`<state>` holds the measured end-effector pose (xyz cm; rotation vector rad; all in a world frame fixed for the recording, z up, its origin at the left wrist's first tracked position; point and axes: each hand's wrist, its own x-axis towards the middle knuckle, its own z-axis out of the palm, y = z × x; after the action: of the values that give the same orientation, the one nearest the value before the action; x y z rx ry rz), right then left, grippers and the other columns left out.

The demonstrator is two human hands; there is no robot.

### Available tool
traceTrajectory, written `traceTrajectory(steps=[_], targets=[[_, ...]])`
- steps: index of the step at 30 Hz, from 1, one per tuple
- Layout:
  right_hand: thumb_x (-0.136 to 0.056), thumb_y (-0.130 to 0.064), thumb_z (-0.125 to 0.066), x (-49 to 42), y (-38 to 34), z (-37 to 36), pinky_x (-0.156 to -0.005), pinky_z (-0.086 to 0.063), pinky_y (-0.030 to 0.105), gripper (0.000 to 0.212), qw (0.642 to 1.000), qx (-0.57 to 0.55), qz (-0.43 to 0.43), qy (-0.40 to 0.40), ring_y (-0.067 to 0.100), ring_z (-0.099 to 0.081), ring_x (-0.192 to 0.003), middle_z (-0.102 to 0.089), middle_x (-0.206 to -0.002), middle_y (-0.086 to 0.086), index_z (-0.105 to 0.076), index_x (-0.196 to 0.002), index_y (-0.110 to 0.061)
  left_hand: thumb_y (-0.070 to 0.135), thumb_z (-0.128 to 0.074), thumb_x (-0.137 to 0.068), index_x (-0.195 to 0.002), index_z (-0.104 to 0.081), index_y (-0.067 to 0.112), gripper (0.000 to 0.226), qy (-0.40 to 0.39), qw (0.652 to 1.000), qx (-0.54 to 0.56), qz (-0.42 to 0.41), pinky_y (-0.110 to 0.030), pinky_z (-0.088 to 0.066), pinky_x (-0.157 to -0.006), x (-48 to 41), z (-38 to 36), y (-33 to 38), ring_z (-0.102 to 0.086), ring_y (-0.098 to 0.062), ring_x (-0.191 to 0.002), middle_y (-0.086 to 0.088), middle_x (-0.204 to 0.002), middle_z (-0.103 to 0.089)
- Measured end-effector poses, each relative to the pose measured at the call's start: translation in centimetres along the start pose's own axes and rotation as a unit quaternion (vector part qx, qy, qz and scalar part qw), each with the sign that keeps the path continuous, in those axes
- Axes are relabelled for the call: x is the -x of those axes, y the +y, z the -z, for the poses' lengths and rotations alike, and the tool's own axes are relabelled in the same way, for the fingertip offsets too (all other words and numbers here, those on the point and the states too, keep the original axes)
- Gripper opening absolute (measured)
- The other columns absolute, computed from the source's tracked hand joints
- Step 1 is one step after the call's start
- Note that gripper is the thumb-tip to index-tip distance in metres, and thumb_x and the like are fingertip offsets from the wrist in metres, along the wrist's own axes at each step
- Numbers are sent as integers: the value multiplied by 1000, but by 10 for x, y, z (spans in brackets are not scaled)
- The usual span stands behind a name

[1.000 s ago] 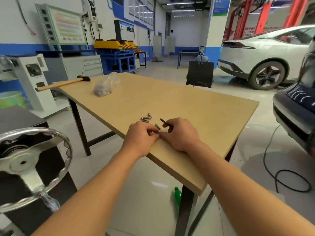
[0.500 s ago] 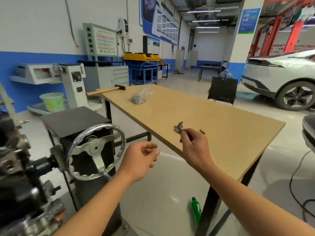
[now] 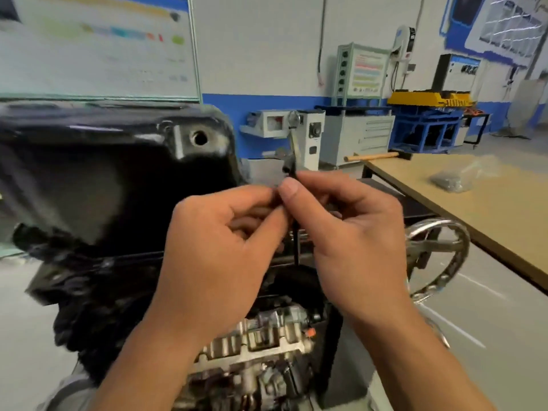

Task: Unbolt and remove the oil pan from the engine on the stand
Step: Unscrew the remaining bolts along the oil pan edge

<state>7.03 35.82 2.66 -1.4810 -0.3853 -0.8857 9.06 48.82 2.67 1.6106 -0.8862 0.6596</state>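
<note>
Two hands: left hand (image 3: pixel 213 256) and right hand (image 3: pixel 350 238) are raised together in front of the engine, fingertips meeting at centre frame.
Held item: dark rod (image 3: pixel 289 167), thin, with a thicker head at its upper end. It stands near upright, and its shaft runs down between the two palms. Its type cannot be told through the blur.
Right fingers: thumb and forefinger (image 3: pixel 289 189) are curled and pinch the dark rod just below its head, with the other fingers loosely bent behind.
Left fingers: thumb and forefinger (image 3: pixel 261 194) are curled in and closed against the dark rod, touching the right thumb. The exact contact is partly hidden.
Oil pan: oil pan (image 3: pixel 103 179), black and glossy, sits on the upper side of the engine, left of and behind the hands. The hands are not touching it. The open drain hole (image 3: pixel 200 138) is at its upper right corner.
Engine: engine (image 3: pixel 267 345) is below the hands, with bare metal castings showing.
Handwheel: chrome handwheel (image 3: pixel 439 256) is to the right of the right hand, between the engine and the table.
Table: table (image 3: pixel 489 221) is at far right, well apart from the hands. The hammer (image 3: pixel 370 157) lies over its far left corner, and the plastic bag (image 3: pixel 462 179) is near the far edge.
Background: display board (image 3: pixel 89 46) is on the wall behind the oil pan, blurred.
</note>
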Motion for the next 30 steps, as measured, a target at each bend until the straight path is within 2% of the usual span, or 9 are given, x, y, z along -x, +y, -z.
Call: traceTrajectory(steps=[3,8,12,16,17,19,23,27,30], targets=[[-84,-6,-77,-9,8,-27,-66,-56,36,4,997,-29,-26,-60,27,-60,-66,-62,-69,25,-77,-85,-11,16,-68,-90,-92,-73,42,26,15,999,-45,15,-15,-52,-49,2,27,-15,-69,-5,-59,19,-71,-72],[-87,-7,-75,-28,23,-42,-53,-44,9,8,987,-24,-29,-158,-1,-58,-50,-65,-56,-11,-74,-82,-13,20,-71,-88,-101,-75,32,18,-14,994,-77,82,-9,-50,-49,4,50,-39,-70,-2,-57,21,-78,-74],[-91,-6,-70,-29,29,-51,-49,-40,6,11,979,-32,6,-203,-2,-57,-47,-65,-59,-13,-73,-84,-13,21,-66,-94,-103,-75,35,18,-18,994,-94,60,-12,-47,-42,-1,66,-46,-67,-8,-48,20,-76,-74],[-93,-7,-69,-27,38,-58,-48,-43,19,14,980,27,44,-190,5,-56,-50,-66,-60,-6,-74,-82,-16,22,-66,-95,-101,-76,33,16,-10,992,-101,73,-16,-46,-40,1,69,-55,-61,-10,-39,20,-68,-72],[-93,-8,-69,-25,41,-60,-52,-49,27,13,980,42,55,-185,14,-60,-55,-69,-66,0,-74,-83,-16,21,-66,-95,-100,-77,31,15,-8,992,-102,76,-16,-45,-39,2,69,-57,-60,-10,-38,17,-66,-72],[-93,-8,-69,-22,45,-65,-61,-55,28,15,982,51,69,-168,24,-64,-67,-71,-76,6,-73,-85,-20,20,-65,-95,-99,-77,28,15,3,993,-97,72,-15,-43,-38,4,67,-60,-59,-11,-37,7,-62,-71],[-93,-6,-68,-21,44,-67,-60,-51,22,19,985,35,82,-148,16,-59,-63,-68,-76,7,-71,-85,-23,18,-64,-96,-100,-76,26,15,25,997,-52,57,-15,-41,-36,4,64,-60,-55,-10,-34,9,-61,-71],[-93,-4,-67,-21,42,-69,-59,-52,26,16,983,35,102,-146,19,-61,-63,-69,-78,10,-72,-90,-19,9,-64,-94,-101,-75,15,14,26,998,-27,43,-3,-40,-47,2,61,-63,-56,10,-43,26,-58,-65],[-93,-5,-68,-23,43,-69,-61,-53,24,20,984,30,95,-145,8,-61,-66,-69,-79,9,-70,-86,-23,11,-64,-95,-98,-75,16,12,13,998,-36,44,-5,-39,-44,2,60,-64,-54,5,-39,24,-52,-62]])
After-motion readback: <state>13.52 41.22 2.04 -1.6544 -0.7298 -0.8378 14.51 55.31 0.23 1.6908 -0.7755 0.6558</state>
